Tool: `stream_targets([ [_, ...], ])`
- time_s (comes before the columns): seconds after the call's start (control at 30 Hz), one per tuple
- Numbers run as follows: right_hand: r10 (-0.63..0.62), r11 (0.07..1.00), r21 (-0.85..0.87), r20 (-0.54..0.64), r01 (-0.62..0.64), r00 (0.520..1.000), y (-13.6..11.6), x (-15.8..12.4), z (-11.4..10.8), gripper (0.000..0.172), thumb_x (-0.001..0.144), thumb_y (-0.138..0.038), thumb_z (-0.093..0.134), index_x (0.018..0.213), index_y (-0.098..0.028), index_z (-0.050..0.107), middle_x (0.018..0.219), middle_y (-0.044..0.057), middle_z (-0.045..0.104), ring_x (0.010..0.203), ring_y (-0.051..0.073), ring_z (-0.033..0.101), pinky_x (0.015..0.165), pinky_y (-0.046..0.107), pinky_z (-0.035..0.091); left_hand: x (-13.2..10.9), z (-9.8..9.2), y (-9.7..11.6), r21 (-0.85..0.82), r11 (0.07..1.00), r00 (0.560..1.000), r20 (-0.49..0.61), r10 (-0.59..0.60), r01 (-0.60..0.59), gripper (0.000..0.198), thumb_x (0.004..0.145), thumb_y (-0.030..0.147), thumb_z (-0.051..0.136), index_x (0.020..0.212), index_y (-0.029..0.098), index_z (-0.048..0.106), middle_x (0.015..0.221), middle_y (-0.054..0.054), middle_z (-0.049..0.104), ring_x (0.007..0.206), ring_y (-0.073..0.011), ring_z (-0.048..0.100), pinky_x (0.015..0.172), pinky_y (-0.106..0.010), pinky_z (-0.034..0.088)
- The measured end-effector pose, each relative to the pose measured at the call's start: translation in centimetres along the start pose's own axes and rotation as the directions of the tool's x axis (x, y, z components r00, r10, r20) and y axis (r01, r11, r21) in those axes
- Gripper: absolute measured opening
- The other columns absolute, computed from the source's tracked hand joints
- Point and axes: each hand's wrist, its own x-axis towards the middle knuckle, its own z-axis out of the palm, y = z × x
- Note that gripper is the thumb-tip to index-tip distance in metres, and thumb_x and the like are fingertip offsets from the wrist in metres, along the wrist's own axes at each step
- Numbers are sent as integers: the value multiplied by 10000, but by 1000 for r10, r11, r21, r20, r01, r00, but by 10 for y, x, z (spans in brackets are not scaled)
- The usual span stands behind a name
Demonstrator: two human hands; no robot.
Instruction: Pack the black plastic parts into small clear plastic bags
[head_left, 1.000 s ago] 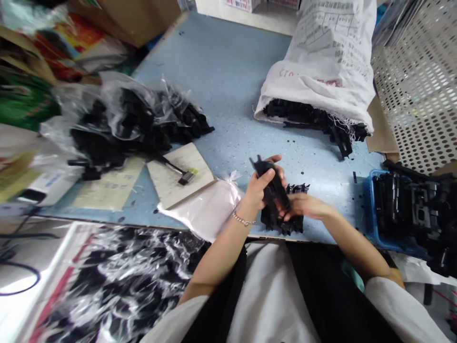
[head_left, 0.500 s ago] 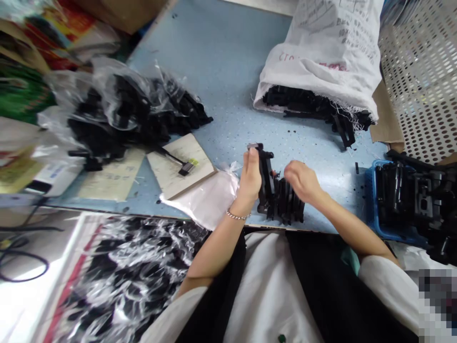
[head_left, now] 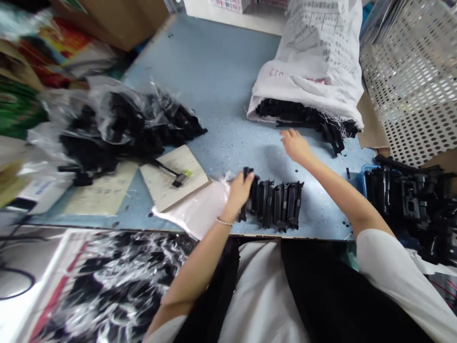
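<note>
Several long black plastic parts stand side by side in a row near the front edge of the blue table. At the row's left end my left hand, wearing a beaded bracelet, is closed on one black plastic part; its fingers partly cover it. My right hand is over the table beyond the row, fingers stretched out and holding nothing. Just past it lies a white woven sack, its mouth towards me, with more black parts sticking out.
A blue basket heaped with black parts is at the right, below a perforated white bin. Plastic bags of black parts lie at the left. Nearer are a board with a small tool and a white plastic bag.
My right hand has left the row and moved away from me towards the sack. My left hand's black part, tilted before, now stands at the row's left end. The view has shifted slightly.
</note>
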Motion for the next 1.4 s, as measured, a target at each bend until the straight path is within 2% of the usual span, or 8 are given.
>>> stream_targets([
  [0.13,179,980,-78,-54,-183,982,39,65,8,545,946,-20,326,1473,-45,460,1527,272,434,1327,378,415,1005,515,397,-25,38,-19,56,990,988,-82,132,-127,367,939,333,535,1247,139,580,1301,-200,571,1312,-314,524,1167,-535,377],
  [0.3,95,986,-125,-91,-106,991,58,81,4,384,961,-81,391,1288,14,568,1295,289,555,1238,339,446,964,472,390,-37,44,-25,50,982,980,-83,183,-180,499,932,318,556,1406,171,501,1377,-184,535,1366,-307,470,1193,-549,349],
  [0.53,0,999,48,-222,11,975,-11,1,-16,559,835,-268,676,1349,-120,514,1286,223,534,1166,367,499,852,459,499,-23,37,33,-330,909,961,22,276,-254,571,953,462,588,1460,247,436,1500,-145,494,1415,-260,475,1182,-448,394],
  [0.73,-274,803,466,-265,371,925,-60,-92,-33,320,990,-305,521,1293,-233,594,1079,101,590,962,224,598,834,388,555,-12,38,75,-706,706,987,142,75,48,542,846,590,690,1235,236,558,1097,-46,689,1016,-187,685,861,-288,559],
  [0.9,-273,820,382,-392,426,878,-47,-88,-36,300,1032,-472,446,1079,-241,632,1047,100,599,1003,241,583,834,403,529,-32,27,80,-732,577,912,405,-56,361,509,792,688,673,864,189,597,607,28,568,478,-117,547,454,-241,444],
  [1.07,-185,918,261,-383,298,905,-46,-53,-33,411,1046,-540,352,930,-216,575,902,96,603,889,244,564,800,396,466,-42,28,85,-711,518,850,523,-61,475,536,823,694,635,868,160,626,713,-25,658,474,-99,561,431,-227,442],
  [1.23,-34,912,390,-236,127,971,-50,-49,-44,522,1084,-536,153,959,-233,559,779,30,565,739,192,541,714,331,411,-34,19,86,-747,515,897,426,-115,421,542,854,670,618,1079,178,647,769,-6,665,490,-87,564,462,-226,454],
  [1.4,-394,851,250,-275,461,877,-70,-112,-36,480,1055,-572,319,887,-220,599,866,71,631,814,215,553,736,352,424,-28,9,82,-749,550,925,355,-136,369,556,920,669,521,1115,168,661,776,-37,674,595,-136,633,568,-274,521],
])
